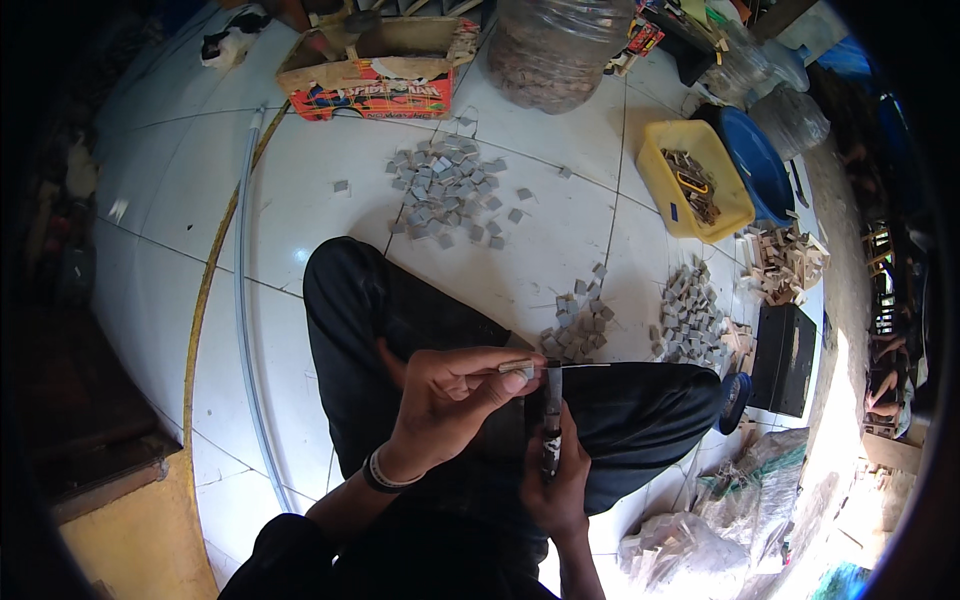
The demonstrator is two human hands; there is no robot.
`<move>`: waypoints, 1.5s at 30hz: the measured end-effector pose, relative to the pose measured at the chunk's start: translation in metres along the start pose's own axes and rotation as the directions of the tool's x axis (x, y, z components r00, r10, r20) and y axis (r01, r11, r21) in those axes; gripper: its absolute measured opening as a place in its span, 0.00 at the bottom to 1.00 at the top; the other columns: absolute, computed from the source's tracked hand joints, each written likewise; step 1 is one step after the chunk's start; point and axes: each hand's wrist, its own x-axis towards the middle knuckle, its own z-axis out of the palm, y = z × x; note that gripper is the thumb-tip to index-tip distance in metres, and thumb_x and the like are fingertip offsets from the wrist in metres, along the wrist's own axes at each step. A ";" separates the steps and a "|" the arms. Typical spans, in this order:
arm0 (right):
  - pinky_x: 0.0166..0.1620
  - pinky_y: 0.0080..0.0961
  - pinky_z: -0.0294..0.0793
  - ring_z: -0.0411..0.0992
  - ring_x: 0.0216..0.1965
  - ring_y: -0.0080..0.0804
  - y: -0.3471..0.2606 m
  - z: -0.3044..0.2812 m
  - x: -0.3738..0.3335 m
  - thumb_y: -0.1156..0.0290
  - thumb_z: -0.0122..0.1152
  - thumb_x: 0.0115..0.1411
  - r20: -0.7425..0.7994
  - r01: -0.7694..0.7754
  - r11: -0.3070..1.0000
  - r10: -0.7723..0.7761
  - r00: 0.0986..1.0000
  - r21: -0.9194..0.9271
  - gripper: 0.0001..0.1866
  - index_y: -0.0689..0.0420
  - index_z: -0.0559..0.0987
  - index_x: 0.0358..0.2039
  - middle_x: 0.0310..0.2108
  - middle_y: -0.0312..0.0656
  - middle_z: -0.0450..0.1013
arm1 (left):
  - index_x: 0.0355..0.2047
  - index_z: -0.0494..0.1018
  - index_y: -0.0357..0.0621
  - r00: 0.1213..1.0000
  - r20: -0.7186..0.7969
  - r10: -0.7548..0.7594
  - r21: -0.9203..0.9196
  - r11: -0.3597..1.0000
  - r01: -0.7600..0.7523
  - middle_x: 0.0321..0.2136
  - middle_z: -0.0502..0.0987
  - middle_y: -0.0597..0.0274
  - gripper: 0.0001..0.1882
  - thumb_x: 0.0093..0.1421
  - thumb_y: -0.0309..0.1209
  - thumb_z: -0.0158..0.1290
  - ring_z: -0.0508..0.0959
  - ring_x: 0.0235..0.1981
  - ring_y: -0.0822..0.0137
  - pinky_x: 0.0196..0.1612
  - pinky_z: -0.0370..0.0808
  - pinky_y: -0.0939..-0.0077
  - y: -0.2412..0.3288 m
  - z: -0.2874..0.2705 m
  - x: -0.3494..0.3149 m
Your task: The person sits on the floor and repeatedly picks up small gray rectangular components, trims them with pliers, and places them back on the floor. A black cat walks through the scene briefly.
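- Down the far left of the white tiled floor [310, 215], a yellow-brown cane [205, 310] beside a pale grey pipe [243, 230], both looking bowed; a black-and-white cat [230, 45] beyond their upper ends.
- Next, near the top, a worn red cardboard box [385, 98], open, with objects inside.
- In front of the box, a broad scatter of small grey square pieces [440, 185], overlapping in the middle, loose at the edges.
- Between dark-trousered legs [650, 405], the left hand [445, 400], banded at the wrist – pinches a small wooden piece [515, 368] between thumb and fingers, raised clear of the floor.
- Just right of that, the right hand [557, 480], closed around the handle of a knife [554, 395]; points the blade up, close to the wooden piece – cannot tell whether touching. By the blade, a thin pale strip [588, 365] jutting right.
- Beyond the right leg, two more heaps of grey pieces [690, 315].
- Above them, a yellow tub [655, 165] of wooden bits, against a blue basin [762, 170].
- Farther right, a pile of wood offcuts [785, 262], a black box [783, 360] below and crumpled plastic bags [690, 545] nearer.
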 end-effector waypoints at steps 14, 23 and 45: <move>0.57 0.31 0.74 0.74 0.50 0.36 0.002 -0.004 -0.021 0.79 0.58 0.69 0.171 -0.071 0.978 0.037 0.985 0.198 0.39 0.65 0.54 0.77 0.52 0.51 0.73 | 0.53 0.79 0.26 0.986 -0.042 0.160 0.215 0.966 -0.147 0.48 0.84 0.40 0.13 0.70 0.20 0.57 0.87 0.49 0.53 0.56 0.87 0.60 -0.016 0.001 -0.005; 0.55 0.29 0.74 0.75 0.47 0.34 -0.022 -0.014 -0.022 0.78 0.57 0.72 0.245 -0.135 0.979 0.095 0.965 0.153 0.36 0.68 0.56 0.76 0.48 0.48 0.73 | 0.51 0.80 0.26 0.954 0.054 0.296 0.501 0.818 -0.282 0.49 0.85 0.42 0.12 0.68 0.16 0.57 0.87 0.49 0.57 0.53 0.86 0.69 -0.032 -0.014 -0.002; 0.60 0.32 0.70 0.73 0.51 0.37 -0.034 -0.012 -0.021 0.80 0.57 0.70 0.235 -0.165 0.972 0.123 0.964 0.168 0.38 0.69 0.54 0.76 0.47 0.48 0.72 | 0.50 0.81 0.28 0.941 0.023 0.338 0.544 0.785 -0.296 0.45 0.86 0.45 0.12 0.66 0.15 0.58 0.89 0.44 0.58 0.48 0.88 0.70 -0.036 -0.017 0.002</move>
